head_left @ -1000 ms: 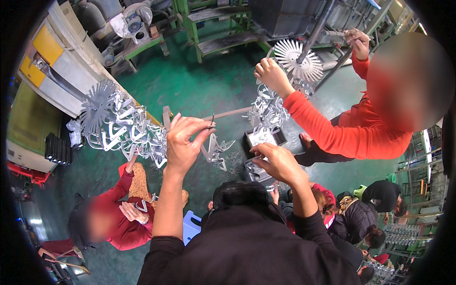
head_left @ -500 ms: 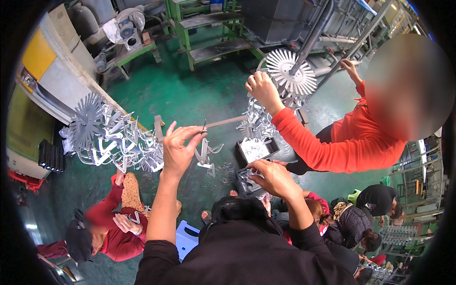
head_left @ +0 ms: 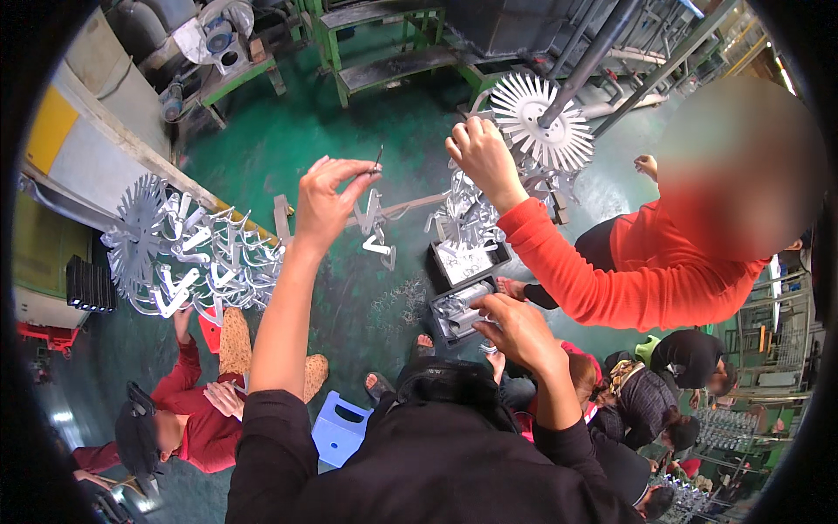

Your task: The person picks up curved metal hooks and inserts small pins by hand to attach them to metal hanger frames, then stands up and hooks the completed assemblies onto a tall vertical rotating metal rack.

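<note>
**Left hand raised with hook; metal piece hangs below it**

Left hand (head_left: pixel 325 199): lifted well above the floor, thumb and forefinger pinched shut on a thin wire hook (head_left: pixel 378 158) that sticks up just past the fingertips. Below and to the right of that pinch dangles a pale angular metal piece (head_left: pixel 375 229), its long axis near vertical, hanging free and apart from the palm. Cannot tell exactly how it joins the hook.

Right hand (head_left: pixel 517 329): lower and nearer the body, fingers curled downward over a dark tray (head_left: pixel 456 312) of silvery parts on the green floor (head_left: pixel 367 131). Whether it grips anything cannot be told; fingertips are hidden.

The hanging piece lies nearer the left hand; the right is well apart, down and to the right.

Further out: a loaded rack of similar pieces (head_left: pixel 188 258) to the left; a co-worker's hand (head_left: pixel 478 153) in an orange sleeve at a spoked white disc (head_left: pixel 541 120) on a pole; a second tray (head_left: pixel 470 258) beyond the first.
</note>
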`<state>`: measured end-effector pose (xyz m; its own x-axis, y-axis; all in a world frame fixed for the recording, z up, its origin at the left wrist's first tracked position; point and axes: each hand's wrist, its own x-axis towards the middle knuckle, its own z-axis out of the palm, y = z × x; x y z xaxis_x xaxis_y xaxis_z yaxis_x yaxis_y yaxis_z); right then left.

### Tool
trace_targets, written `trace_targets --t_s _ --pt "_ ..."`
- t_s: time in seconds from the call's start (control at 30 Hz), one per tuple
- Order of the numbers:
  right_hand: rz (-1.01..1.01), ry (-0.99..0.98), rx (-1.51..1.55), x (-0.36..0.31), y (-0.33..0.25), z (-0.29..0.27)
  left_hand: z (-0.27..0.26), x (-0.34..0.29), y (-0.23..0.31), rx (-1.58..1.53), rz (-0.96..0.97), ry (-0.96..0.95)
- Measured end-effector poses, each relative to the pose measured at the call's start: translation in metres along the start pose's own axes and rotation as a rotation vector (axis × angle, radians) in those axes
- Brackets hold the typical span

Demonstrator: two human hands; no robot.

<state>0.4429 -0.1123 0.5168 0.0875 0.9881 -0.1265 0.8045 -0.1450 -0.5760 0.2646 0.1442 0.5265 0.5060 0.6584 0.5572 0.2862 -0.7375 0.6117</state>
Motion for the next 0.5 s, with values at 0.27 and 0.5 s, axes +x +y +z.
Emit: trace_targets --t_s 0.27,0.5 --pt "0.045 0.008 -0.009 0.001 0.013 0.002 0.019 0.03 -0.023 -0.072 0.055 0.048" --pt "0.08 -0.009 -0.009 0.0 0.022 0.004 0.031 0.047 -0.033 -0.087 -0.029 0.042"
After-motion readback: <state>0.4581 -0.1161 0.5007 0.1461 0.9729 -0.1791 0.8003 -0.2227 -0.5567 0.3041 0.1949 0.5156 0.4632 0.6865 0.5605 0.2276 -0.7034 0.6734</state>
